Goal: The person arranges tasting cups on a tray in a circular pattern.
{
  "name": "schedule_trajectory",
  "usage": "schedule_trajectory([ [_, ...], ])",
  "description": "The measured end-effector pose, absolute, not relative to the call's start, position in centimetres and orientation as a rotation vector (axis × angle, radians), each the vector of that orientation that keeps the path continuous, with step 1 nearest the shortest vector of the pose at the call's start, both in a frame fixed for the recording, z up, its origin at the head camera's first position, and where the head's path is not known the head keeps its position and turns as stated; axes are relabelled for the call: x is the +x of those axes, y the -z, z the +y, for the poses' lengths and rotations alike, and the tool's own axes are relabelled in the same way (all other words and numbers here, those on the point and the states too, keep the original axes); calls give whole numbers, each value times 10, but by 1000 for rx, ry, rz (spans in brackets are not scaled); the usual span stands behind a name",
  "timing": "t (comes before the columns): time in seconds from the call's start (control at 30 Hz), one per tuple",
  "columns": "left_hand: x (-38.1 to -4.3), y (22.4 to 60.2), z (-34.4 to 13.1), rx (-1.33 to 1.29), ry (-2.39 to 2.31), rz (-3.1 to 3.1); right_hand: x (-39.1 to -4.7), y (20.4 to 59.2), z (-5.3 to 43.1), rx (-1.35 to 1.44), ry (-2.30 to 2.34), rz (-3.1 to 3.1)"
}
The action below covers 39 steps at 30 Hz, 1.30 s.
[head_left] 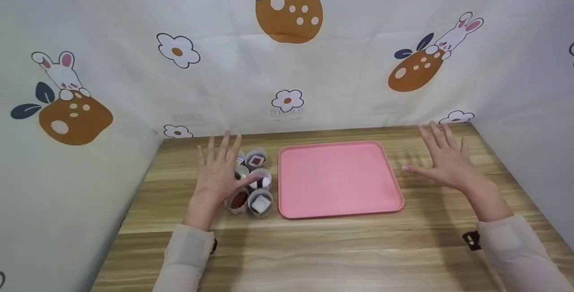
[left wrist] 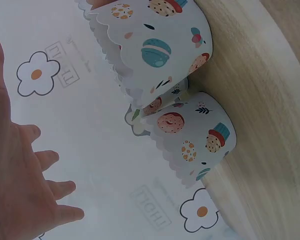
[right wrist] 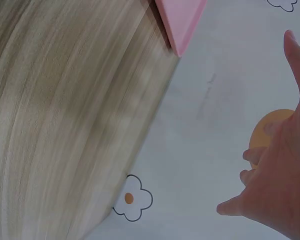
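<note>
Landmark: pink tray (head_left: 338, 180), lying flat on the wood-grain table (head_left: 309, 251), rounded corners, raised rim. Just left of the tray, a tight cluster of paper cups (head_left: 259, 214), standing in two columns. Nearest cup on the tray side holds a white block (head_left: 261, 204); beside it, farther left of the tray, a cup with a red piece (head_left: 239, 200). Behind the block, a white piece with a dark band (head_left: 261, 182); behind that, a pale piece with a red centre (head_left: 256, 161). Contents of the outer cups farther back are partly hidden. Left wrist view shows scalloped rims and walls printed with cupcakes and doughnuts. Left hand (head_left: 217, 177) is raised left of the tray, over the outer side of the cluster: fingers released, straight, fanned apart, thumb pointing toward the tray. Thumb overlaps the cups from the head view; the wrist view shows the hand apart from them. Right hand (head_left: 453, 166) is raised right of the tray, fingers likewise released and spread, thumb aimed at the tray's right edge, near but apart. Pale sleeves (head_left: 515, 242) on both arms. Beyond the tray, a pale cloth (head_left: 358, 67) printed with rabbits, orange fruit and flowers.
</note>
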State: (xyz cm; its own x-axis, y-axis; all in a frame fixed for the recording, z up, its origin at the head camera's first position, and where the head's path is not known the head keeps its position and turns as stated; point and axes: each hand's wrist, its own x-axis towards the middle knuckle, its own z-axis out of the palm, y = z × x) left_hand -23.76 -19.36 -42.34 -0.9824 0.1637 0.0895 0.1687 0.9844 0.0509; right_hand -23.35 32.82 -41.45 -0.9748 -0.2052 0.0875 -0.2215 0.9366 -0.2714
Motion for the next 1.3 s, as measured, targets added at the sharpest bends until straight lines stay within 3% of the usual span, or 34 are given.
schedule_trajectory([
  [1.3,-226,431,-213,-252,166,-3061,-237,453,306,504,-521,-3095],
])
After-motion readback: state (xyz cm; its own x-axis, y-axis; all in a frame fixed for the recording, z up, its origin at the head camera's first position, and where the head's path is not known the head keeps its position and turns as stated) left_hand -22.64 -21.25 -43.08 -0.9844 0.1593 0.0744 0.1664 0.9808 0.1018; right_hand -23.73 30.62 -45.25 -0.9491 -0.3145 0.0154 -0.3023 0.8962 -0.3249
